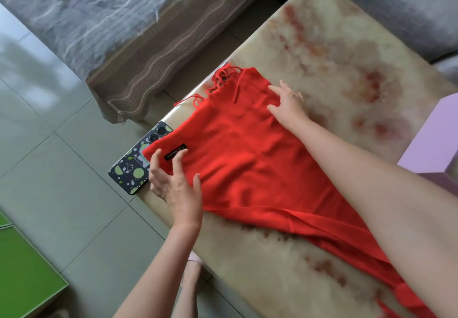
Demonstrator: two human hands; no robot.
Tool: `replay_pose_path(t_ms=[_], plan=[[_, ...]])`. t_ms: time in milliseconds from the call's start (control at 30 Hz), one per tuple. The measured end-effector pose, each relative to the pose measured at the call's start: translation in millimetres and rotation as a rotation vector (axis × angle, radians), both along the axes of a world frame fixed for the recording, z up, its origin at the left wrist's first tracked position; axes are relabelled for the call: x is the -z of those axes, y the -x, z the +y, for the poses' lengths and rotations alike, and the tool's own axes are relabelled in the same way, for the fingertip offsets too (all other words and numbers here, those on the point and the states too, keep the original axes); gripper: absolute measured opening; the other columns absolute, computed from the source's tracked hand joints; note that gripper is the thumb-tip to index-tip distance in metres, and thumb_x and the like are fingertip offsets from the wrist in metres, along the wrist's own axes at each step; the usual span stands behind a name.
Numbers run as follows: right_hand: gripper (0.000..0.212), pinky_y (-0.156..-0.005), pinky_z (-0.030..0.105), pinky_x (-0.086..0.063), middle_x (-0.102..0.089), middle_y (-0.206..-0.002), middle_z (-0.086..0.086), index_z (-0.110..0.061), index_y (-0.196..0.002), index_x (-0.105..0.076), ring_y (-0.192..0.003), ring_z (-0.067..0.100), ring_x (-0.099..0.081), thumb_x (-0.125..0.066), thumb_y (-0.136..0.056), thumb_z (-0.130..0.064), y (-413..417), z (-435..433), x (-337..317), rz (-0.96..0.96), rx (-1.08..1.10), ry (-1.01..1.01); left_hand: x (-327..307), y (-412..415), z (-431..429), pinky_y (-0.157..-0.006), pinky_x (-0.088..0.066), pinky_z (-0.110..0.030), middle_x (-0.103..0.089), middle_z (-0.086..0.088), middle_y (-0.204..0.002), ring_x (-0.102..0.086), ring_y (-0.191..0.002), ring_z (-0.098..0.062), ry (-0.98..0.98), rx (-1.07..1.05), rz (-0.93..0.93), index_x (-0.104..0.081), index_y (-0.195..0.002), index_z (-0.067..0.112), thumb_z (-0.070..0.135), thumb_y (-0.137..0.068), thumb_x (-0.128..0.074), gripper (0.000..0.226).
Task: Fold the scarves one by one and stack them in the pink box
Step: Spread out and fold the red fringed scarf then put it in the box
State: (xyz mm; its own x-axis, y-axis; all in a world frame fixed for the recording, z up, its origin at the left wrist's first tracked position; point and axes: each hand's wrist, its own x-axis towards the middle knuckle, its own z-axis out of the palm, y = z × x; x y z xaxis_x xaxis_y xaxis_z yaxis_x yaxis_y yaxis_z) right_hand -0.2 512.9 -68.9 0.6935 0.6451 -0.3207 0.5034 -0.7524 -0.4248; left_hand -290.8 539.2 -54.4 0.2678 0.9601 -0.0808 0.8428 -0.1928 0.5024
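A red scarf with a fringe at its far end and a small black label lies spread on the marbled table; its other end trails off toward the lower right. My left hand hovers at the scarf's left corner by the label, fingers spread and slightly bent, holding nothing. My right hand rests flat on the scarf's far right edge with fingers extended. The pink box stands at the right edge of the view, only partly visible.
A phone in a dark spotted case lies at the table's left edge, partly under the scarf. A sofa with a grey throw stands beyond the table. A green-topped surface is at lower left over tiled floor.
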Motion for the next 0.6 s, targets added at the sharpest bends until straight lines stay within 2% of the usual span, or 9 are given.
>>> replay_pose_path(t_ms=[100, 200, 300, 400, 467, 533, 600], plan=[[0.056, -0.11, 0.033, -0.029, -0.045, -0.139, 0.015, -0.009, -0.135, -0.048, -0.13, 0.027, -0.042, -0.066, -0.083, -0.012, -5.2, -37.8, -0.6, 0.043, 0.141, -0.105, 6.9, 2.5, -24.7, -0.096, -0.026, -0.033, -0.049, -0.001, -0.123, -0.04, -0.119, -0.024, 0.047, 0.211, -0.111, -0.062, -0.112, 0.029, 0.015, -0.071, -0.075, 0.045], [0.044, -0.102, 0.036, -0.038, -0.053, -0.121, 0.015, -0.01, -0.12, -0.059, -0.114, 0.031, -0.051, -0.072, -0.079, -0.016, -7.4, -82.8, -3.2, 0.002, 0.252, -0.077, 13.5, 4.7, -56.4, -0.08, -0.032, -0.027, -0.06, 0.008, -0.101, -0.054, -0.098, -0.02, 0.212, 0.461, -0.166, -0.066, -0.101, 0.028, 0.022, -0.074, -0.073, 0.028], [0.038, -0.1, 0.035, -0.035, -0.054, -0.116, 0.015, -0.013, -0.113, -0.063, -0.114, 0.033, -0.048, -0.075, -0.077, -0.022, -6.7, -132.1, -1.0, -0.051, 0.262, 0.041, 19.0, 0.7, -87.1, -0.08, -0.032, -0.026, -0.063, 0.011, -0.1, -0.052, -0.097, -0.018, 0.274, 0.599, -0.12, -0.068, -0.103, 0.028, 0.034, -0.072, -0.067, 0.032], [0.044, -0.099, 0.034, -0.03, -0.051, -0.117, 0.014, -0.014, -0.117, -0.059, -0.115, 0.033, -0.043, -0.076, -0.076, -0.023, -0.2, -176.7, -4.9, -0.107, 0.242, 0.101, 19.7, -9.3, -105.5, -0.079, -0.023, -0.022, -0.061, 0.013, -0.095, -0.05, -0.096, -0.017, 0.272, 0.692, -0.07, -0.065, -0.108, 0.03, 0.033, -0.073, -0.072, 0.036], [0.041, -0.096, 0.036, -0.032, -0.053, -0.112, 0.012, -0.015, -0.112, -0.061, -0.11, 0.031, -0.046, -0.076, -0.075, -0.025, 8.8, -200.0, -8.0, -0.165, 0.195, 0.065, 17.5, -15.9, -113.2, -0.08, -0.028, -0.026, -0.06, 0.01, -0.097, -0.051, -0.095, -0.02, 0.302, 0.736, -0.03, -0.064, -0.111, 0.029, 0.03, -0.073, -0.073, 0.039], [0.029, -0.09, 0.04, -0.041, -0.061, -0.098, 0.007, -0.015, -0.098, -0.066, -0.094, 0.027, -0.054, -0.078, -0.075, -0.028, 22.7, -219.0, -11.8, -0.099, 0.113, -0.049, 16.5, -21.4, -119.2, -0.078, -0.036, -0.033, -0.059, 0.003, -0.101, -0.052, -0.093, -0.023, 0.281, 0.768, 0.001, -0.063, -0.112, 0.027, 0.025, -0.07, -0.075, 0.043], [0.024, -0.082, 0.038, -0.045, -0.065, -0.087, 0.0, -0.018, -0.087, -0.068, -0.083, 0.02, -0.055, -0.077, -0.074, -0.035, 46.0, -239.9, -17.5, 0.055, 0.009, -0.07, 16.5, -23.4, -122.1, -0.075, -0.036, -0.034, -0.061, 0.003, -0.097, -0.053, -0.09, -0.024, 0.264, 0.784, 0.05, -0.063, -0.108, 0.026, 0.024, -0.07, -0.075, 0.04]])
